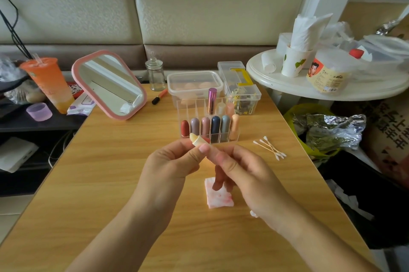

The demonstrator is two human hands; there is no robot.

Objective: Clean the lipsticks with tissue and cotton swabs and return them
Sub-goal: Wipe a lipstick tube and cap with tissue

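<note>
wooden table (110, 172), padded wall (199, 6) far | left hand (174, 161) pinches pale lipstick (196, 139) | right hand (245, 172) seems to pinch its near end

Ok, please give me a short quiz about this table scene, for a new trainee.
1. True or false: the white cotton swabs lie right of the clear acrylic organiser.
2. What lies on the wooden table below the left hand and right hand holding the pale yellow lipstick? A) pink mirror B) stained folded white tissue C) orange cup
3. How many capped lipsticks stand in the organiser's front row?
Key: 1 true; 2 B; 3 six.
</note>
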